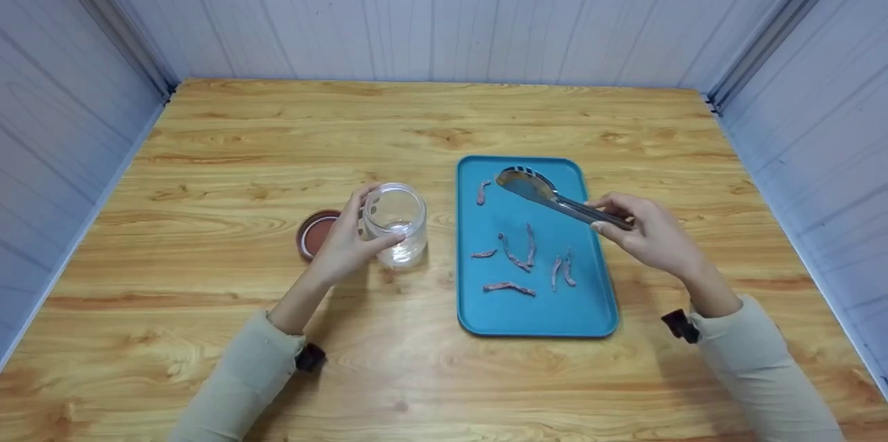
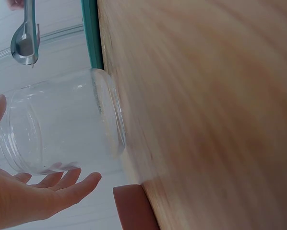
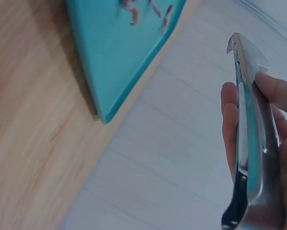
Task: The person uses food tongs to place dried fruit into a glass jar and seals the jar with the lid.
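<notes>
A clear jar without its lid stands upright on the table left of the tray. My left hand holds it near the rim, fingers on the far left side and thumb across the front; the left wrist view shows the jar's clear wall. My right hand grips metal tongs by the handles, their head above the tray's upper part. Whether the tongs hold anything is unclear. On the blue tray lie several thin, pinkish-brown dried strips, spread apart.
A reddish-brown lid lies on the wooden table left of the jar, partly behind my left hand. White panel walls enclose the table's back and sides.
</notes>
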Demonstrator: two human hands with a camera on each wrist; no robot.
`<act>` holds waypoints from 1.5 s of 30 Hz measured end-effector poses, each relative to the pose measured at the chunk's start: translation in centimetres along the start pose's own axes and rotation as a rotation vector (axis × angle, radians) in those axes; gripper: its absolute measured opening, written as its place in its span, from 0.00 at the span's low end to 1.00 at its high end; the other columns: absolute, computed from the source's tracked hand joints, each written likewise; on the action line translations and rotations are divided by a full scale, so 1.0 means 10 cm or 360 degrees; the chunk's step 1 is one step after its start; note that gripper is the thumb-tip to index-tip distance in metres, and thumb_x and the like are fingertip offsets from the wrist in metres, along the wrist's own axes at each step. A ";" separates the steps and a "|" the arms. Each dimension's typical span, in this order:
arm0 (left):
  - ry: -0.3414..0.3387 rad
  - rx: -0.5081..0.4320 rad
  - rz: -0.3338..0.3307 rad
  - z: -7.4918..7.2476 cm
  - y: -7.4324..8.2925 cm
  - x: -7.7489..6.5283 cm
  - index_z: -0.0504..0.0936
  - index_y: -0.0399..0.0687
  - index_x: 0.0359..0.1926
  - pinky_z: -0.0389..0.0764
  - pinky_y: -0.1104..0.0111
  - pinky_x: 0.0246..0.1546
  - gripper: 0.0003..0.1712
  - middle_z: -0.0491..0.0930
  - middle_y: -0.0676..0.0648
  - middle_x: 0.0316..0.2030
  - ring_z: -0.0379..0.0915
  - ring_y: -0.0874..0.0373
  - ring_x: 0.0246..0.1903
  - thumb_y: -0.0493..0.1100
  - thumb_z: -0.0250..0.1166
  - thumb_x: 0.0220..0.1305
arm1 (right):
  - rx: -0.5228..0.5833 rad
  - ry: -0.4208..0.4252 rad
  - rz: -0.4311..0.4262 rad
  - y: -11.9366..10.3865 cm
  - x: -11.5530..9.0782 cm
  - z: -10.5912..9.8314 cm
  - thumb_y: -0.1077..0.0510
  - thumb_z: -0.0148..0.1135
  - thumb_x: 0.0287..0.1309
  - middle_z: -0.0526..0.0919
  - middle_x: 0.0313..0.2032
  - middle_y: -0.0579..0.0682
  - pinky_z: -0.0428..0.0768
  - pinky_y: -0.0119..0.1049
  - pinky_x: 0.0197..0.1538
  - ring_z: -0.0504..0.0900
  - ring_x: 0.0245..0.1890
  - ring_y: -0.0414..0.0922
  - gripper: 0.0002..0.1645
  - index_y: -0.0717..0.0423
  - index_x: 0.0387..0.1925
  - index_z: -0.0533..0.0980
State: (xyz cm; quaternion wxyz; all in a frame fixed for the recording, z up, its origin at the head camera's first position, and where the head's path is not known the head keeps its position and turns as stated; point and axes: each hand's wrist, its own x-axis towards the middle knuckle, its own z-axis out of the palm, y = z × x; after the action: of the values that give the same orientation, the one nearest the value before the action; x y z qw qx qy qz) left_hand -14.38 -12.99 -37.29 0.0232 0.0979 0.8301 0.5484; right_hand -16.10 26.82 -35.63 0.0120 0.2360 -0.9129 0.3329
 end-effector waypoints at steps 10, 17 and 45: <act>0.0012 0.0007 0.0022 0.00 0.00 0.00 0.54 0.38 0.62 0.58 0.50 0.53 0.44 0.59 0.33 0.57 0.54 0.42 0.56 0.40 0.68 0.48 | 0.0100 0.0002 -0.0106 -0.25 0.18 0.12 0.56 0.58 0.55 0.78 0.31 0.43 0.70 0.32 0.21 0.71 0.23 0.40 0.14 0.53 0.45 0.76; 0.0011 0.0015 -0.0016 0.00 0.00 -0.01 0.54 0.40 0.63 0.58 0.51 0.54 0.44 0.58 0.34 0.58 0.53 0.42 0.57 0.40 0.68 0.48 | 0.0151 -0.0026 -0.0231 -0.39 0.30 0.23 0.57 0.58 0.55 0.77 0.32 0.41 0.65 0.32 0.17 0.67 0.21 0.40 0.14 0.51 0.44 0.76; -0.0007 -0.0011 0.0015 0.00 -0.02 0.02 0.54 0.41 0.62 0.57 0.56 0.56 0.44 0.58 0.36 0.58 0.52 0.46 0.58 0.38 0.68 0.48 | 0.0168 -0.0099 -0.0546 -0.75 0.59 0.59 0.59 0.59 0.54 0.76 0.27 0.40 0.60 0.32 0.16 0.64 0.16 0.38 0.11 0.53 0.41 0.76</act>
State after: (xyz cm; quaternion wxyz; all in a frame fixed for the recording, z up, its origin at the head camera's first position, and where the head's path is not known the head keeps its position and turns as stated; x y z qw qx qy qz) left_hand -14.58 -13.05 -37.45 0.0229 0.1029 0.8277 0.5512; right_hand -17.28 15.67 -34.65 0.0280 0.3988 -0.8404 0.3661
